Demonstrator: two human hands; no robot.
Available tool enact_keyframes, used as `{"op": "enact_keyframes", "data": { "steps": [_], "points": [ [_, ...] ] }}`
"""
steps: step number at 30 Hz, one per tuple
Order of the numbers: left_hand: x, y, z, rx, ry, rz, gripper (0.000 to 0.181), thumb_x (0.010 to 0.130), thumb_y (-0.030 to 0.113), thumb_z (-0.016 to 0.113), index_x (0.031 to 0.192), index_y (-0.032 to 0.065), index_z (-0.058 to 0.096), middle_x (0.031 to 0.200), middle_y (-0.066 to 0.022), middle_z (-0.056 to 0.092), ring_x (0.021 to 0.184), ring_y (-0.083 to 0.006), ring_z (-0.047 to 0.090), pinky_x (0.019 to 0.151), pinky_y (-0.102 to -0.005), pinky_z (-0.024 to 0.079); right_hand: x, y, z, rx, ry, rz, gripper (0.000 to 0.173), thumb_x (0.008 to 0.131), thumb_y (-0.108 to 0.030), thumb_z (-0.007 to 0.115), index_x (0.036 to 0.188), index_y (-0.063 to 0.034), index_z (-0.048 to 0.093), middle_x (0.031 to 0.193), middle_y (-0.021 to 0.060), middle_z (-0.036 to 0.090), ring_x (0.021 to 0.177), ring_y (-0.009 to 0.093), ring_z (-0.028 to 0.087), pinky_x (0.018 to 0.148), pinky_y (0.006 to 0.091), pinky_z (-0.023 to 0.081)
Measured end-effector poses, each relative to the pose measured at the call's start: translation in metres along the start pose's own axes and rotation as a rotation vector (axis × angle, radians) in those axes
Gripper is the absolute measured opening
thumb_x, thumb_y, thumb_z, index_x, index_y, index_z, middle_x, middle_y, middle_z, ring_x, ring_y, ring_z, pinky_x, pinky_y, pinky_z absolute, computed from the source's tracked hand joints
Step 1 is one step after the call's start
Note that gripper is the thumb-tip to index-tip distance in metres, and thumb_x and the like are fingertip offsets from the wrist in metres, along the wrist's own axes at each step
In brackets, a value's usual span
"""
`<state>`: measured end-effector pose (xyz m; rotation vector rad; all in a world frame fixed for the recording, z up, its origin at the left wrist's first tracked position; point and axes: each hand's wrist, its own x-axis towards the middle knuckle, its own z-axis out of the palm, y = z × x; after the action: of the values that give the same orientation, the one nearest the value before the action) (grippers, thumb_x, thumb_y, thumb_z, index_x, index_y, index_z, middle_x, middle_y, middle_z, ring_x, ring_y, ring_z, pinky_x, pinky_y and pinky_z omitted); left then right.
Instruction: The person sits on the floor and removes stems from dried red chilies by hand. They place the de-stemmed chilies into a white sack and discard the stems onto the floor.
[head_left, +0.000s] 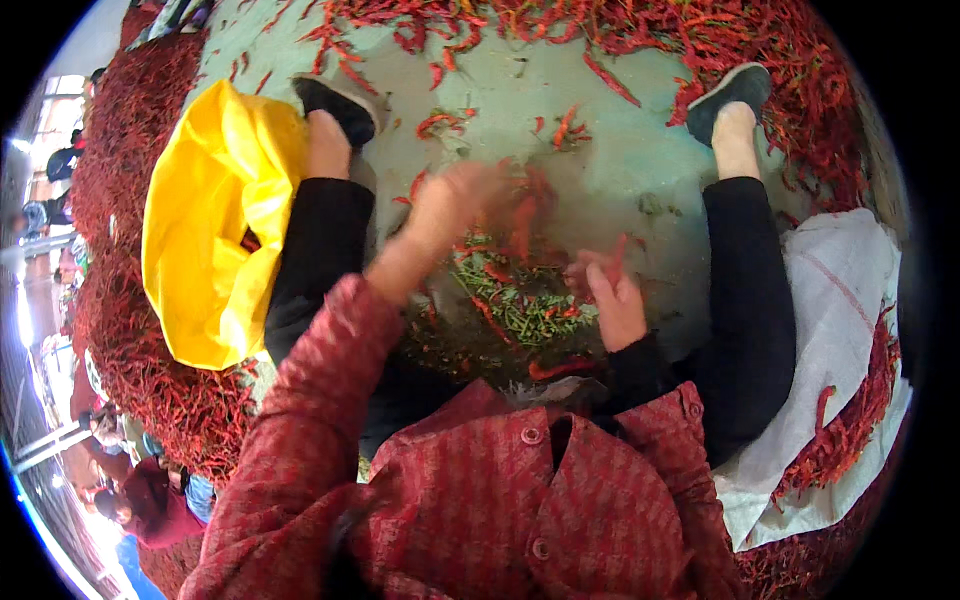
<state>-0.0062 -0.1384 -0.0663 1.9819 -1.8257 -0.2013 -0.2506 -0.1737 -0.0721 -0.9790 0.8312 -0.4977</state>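
A red chili pepper (618, 259) stands up from the fingers of my right hand (616, 300), right of centre. My left hand (465, 196) is blurred by motion over the floor, left of centre; whether it holds anything does not show. Red chili peppers (525, 217), also blurred, are close to its fingertips. Between and below the hands lies a heap of green chili stems (536, 315) with some red peppers mixed in.
A yellow sack (217, 217) with its mouth open lies beside my left leg. A white woven sack (832, 262) with chilies is at my right. Large chili piles (142, 247) surround the pale green floor (630, 150). Several people are at far left.
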Motion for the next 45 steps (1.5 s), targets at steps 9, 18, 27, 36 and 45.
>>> {"op": "enact_keyframes", "data": {
  "steps": [9,18,27,36,45],
  "points": [
    [-0.08,0.116,-0.015,-0.368,-0.085,0.027,0.014,0.074,0.014,0.058,0.086,0.0071,0.058,0.073,-0.0078,0.054,0.07,-0.0251,0.055,0.061,-0.0311,0.046,-0.053,0.02,0.013,0.128,-0.22,0.253,0.023,0.088,-0.022,0.042,0.101,-0.004,0.048,0.076,-0.0005,0.048,0.071,0.009,0.049,0.07,0.0212,0.042],
    [-0.078,0.117,-0.013,-1.183,-0.319,-0.576,0.017,0.083,0.017,0.051,0.08,0.0009,0.055,0.067,-0.0005,0.053,0.064,-0.0088,0.049,0.059,-0.0253,0.042,-0.063,-0.014,0.018,-0.324,-0.199,0.027,0.015,0.082,-0.017,0.052,0.092,-0.0056,0.053,0.07,-0.0028,0.05,0.065,0.004,0.045,0.058,0.0206,0.038],
    [0.034,0.095,-0.011,0.055,-0.67,-0.263,0.016,0.08,0.018,0.046,0.083,0.005,0.055,0.079,-0.0121,0.059,0.075,-0.0279,0.059,0.062,-0.0372,0.046,-0.031,-0.061,-0.02,0.213,-0.069,-0.052,0.005,0.085,-0.009,0.046,0.087,-0.0041,0.046,0.076,0.0067,0.055,0.072,0.014,0.055,0.065,0.0268,0.043],
    [0.289,0.025,0.101,0.338,-0.07,-0.003,0.022,0.081,0.02,0.044,0.094,0.0048,0.052,0.101,-0.0142,0.05,0.078,-0.0333,0.057,0.065,-0.0432,0.045,0.007,-0.034,-0.048,0.232,0.167,0.08,0.014,0.078,0.001,0.052,0.09,-0.004,0.047,0.068,0.0029,0.05,0.055,0.01,0.049,0.051,0.0231,0.041],
    [0.229,0.024,0.097,0.091,-0.366,-0.135,0.013,0.073,0.011,0.05,0.083,0.0025,0.053,0.093,-0.0136,0.048,0.078,-0.032,0.056,0.065,-0.041,0.045,0.01,-0.037,-0.054,0.164,0.257,0.18,0.012,0.08,-0.006,0.054,0.091,-0.0026,0.053,0.069,0.0,0.051,0.057,0.007,0.048,0.053,0.0207,0.04]
  ]
}}
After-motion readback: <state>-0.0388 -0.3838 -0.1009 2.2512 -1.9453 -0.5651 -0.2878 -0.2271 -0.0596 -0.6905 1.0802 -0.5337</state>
